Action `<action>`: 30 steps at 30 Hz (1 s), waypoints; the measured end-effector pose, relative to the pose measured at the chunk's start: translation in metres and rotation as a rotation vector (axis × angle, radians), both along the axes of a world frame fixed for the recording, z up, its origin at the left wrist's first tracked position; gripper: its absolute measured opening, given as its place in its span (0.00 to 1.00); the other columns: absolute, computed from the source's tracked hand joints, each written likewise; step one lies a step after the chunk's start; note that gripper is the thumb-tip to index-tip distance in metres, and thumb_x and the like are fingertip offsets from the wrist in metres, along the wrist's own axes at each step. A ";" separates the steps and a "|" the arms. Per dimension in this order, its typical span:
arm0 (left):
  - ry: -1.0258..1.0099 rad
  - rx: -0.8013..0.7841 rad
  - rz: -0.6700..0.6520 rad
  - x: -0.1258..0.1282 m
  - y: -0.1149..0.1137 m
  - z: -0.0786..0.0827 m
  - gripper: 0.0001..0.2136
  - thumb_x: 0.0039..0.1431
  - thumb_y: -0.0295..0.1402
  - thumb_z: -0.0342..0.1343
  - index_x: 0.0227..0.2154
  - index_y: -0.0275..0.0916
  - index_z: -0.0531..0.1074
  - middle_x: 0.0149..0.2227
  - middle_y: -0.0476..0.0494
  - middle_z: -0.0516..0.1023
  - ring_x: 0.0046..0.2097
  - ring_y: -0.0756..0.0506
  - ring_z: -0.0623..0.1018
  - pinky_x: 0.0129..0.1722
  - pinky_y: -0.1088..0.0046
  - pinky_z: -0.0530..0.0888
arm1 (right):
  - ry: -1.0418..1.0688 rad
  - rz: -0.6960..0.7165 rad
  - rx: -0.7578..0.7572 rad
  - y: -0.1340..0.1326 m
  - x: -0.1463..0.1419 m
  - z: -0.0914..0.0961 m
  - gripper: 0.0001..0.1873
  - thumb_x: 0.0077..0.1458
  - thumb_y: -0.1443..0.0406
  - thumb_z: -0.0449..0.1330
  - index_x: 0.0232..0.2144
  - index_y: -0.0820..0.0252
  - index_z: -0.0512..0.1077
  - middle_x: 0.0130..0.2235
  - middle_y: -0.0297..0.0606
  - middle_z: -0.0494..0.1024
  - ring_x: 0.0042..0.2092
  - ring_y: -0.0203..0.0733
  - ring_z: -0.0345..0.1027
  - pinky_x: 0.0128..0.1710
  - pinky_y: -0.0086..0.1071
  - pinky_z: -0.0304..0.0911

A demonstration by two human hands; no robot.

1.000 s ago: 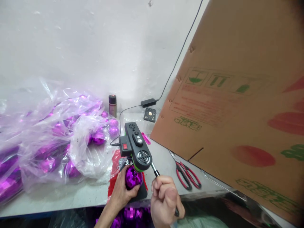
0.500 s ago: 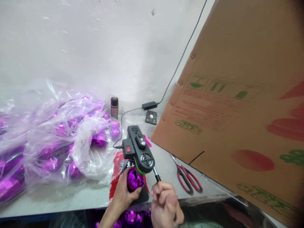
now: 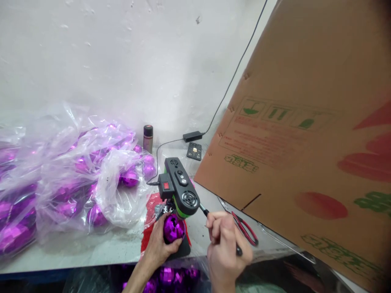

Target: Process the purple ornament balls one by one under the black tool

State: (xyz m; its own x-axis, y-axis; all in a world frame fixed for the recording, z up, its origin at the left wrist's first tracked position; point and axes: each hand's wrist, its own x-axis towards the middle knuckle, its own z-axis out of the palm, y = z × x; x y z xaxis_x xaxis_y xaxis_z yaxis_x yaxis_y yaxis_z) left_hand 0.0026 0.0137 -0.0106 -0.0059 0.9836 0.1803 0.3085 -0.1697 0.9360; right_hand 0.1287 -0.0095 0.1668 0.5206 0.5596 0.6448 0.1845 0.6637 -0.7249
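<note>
My left hand [image 3: 158, 244] is closed around a shiny purple mirrored ball [image 3: 174, 228], holding it beneath the front end of a small black and green bench drill press [image 3: 181, 189]. A red switch shows on the machine's side box. My right hand [image 3: 227, 244] grips the machine's lever handle [image 3: 204, 209], whose black end pokes out past the fist. The drill's tip is hidden, so I cannot tell whether it touches the ball. Below the ball, part of the black base [image 3: 181, 250] shows on a red sheet [image 3: 147, 240].
Clear plastic bags [image 3: 113, 191] of purple balls cover the left of the table. Scissors [image 3: 246, 228] lie at the right, beside a large cardboard box [image 3: 290, 142]. Behind stand a dark bottle [image 3: 148, 139], a power adapter [image 3: 193, 136] and a black card-like object [image 3: 194, 151]. More purple balls [image 3: 168, 276] sit below the table edge.
My right hand has moved up and to the right with the lever, now covering part of the scissors. The drill's head has risen slightly. My left hand still holds the ball in place.
</note>
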 end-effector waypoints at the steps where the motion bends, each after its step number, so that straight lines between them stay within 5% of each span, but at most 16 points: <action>1: -0.013 0.002 -0.004 -0.001 -0.002 0.000 0.37 0.47 0.40 0.72 0.63 0.38 0.73 0.61 0.30 0.82 0.63 0.25 0.80 0.66 0.39 0.76 | -0.008 -0.004 -0.003 0.001 0.000 0.007 0.28 0.75 0.59 0.59 0.19 0.56 0.62 0.20 0.27 0.61 0.26 0.35 0.64 0.27 0.30 0.58; 5: -0.011 0.082 0.012 -0.016 -0.029 -0.013 0.39 0.48 0.43 0.76 0.64 0.40 0.73 0.62 0.30 0.81 0.64 0.25 0.81 0.65 0.41 0.78 | -0.013 -0.014 -0.001 0.002 -0.001 0.013 0.29 0.75 0.58 0.58 0.19 0.56 0.62 0.20 0.27 0.60 0.26 0.34 0.63 0.28 0.30 0.58; 10: 0.169 0.333 -0.112 -0.050 -0.098 -0.064 0.49 0.41 0.55 0.80 0.67 0.45 0.72 0.62 0.29 0.82 0.62 0.24 0.82 0.61 0.46 0.82 | -0.010 -0.001 0.023 -0.003 -0.004 -0.002 0.28 0.75 0.59 0.58 0.20 0.57 0.63 0.21 0.28 0.63 0.26 0.34 0.64 0.25 0.29 0.54; 13: 0.312 0.402 -0.205 -0.061 -0.131 -0.097 0.47 0.48 0.58 0.77 0.69 0.49 0.71 0.62 0.28 0.82 0.60 0.27 0.84 0.55 0.53 0.86 | 0.027 -0.030 0.042 -0.005 -0.006 -0.009 0.27 0.74 0.60 0.58 0.20 0.57 0.64 0.21 0.28 0.63 0.26 0.35 0.64 0.25 0.30 0.53; 16: 0.439 0.374 -0.217 -0.064 -0.146 -0.109 0.43 0.54 0.57 0.73 0.71 0.52 0.69 0.64 0.28 0.80 0.61 0.26 0.83 0.57 0.49 0.85 | 0.050 -0.027 0.007 -0.007 -0.007 -0.013 0.26 0.74 0.61 0.58 0.21 0.57 0.64 0.22 0.29 0.65 0.26 0.35 0.65 0.25 0.30 0.53; 19: 0.470 0.307 -0.249 -0.068 -0.141 -0.090 0.46 0.54 0.59 0.72 0.73 0.51 0.67 0.66 0.29 0.79 0.63 0.27 0.82 0.59 0.50 0.84 | 0.067 -0.023 0.026 -0.005 -0.006 -0.015 0.26 0.73 0.60 0.60 0.20 0.57 0.64 0.21 0.28 0.63 0.26 0.35 0.65 0.24 0.30 0.53; 22: 0.418 0.381 -0.134 -0.076 -0.109 -0.047 0.26 0.70 0.47 0.63 0.68 0.50 0.72 0.60 0.35 0.84 0.60 0.34 0.85 0.58 0.58 0.84 | 0.089 -0.051 0.075 -0.001 -0.007 -0.013 0.27 0.70 0.59 0.63 0.19 0.57 0.63 0.20 0.27 0.61 0.25 0.35 0.62 0.23 0.29 0.51; 25: 0.412 0.419 0.178 -0.086 -0.044 0.008 0.16 0.75 0.34 0.54 0.61 0.46 0.78 0.58 0.36 0.85 0.61 0.36 0.83 0.60 0.57 0.83 | 0.110 -0.094 0.085 0.002 -0.009 -0.010 0.29 0.69 0.59 0.65 0.17 0.57 0.62 0.18 0.27 0.60 0.24 0.35 0.62 0.23 0.29 0.50; 27: 0.479 0.294 0.374 -0.095 0.008 0.042 0.17 0.75 0.32 0.51 0.60 0.40 0.77 0.62 0.32 0.81 0.65 0.35 0.80 0.64 0.51 0.80 | 0.131 -0.117 0.079 0.002 -0.011 -0.009 0.31 0.68 0.57 0.66 0.16 0.57 0.61 0.18 0.27 0.58 0.24 0.36 0.62 0.23 0.30 0.51; 30: 0.551 0.085 0.478 -0.109 0.080 0.075 0.19 0.69 0.26 0.52 0.61 0.31 0.73 0.65 0.21 0.75 0.69 0.29 0.75 0.69 0.42 0.71 | 0.150 -0.126 0.084 0.003 -0.012 -0.008 0.32 0.67 0.56 0.67 0.15 0.57 0.60 0.18 0.27 0.58 0.24 0.35 0.61 0.23 0.30 0.51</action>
State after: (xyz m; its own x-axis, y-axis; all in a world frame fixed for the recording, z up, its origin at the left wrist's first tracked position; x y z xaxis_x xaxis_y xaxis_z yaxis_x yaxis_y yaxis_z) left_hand -0.1066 0.0935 0.0646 -0.3172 0.8787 0.3567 0.7892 0.0360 0.6131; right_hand 0.1167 -0.0064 0.1584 0.6769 0.4313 0.5965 0.1643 0.7014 -0.6935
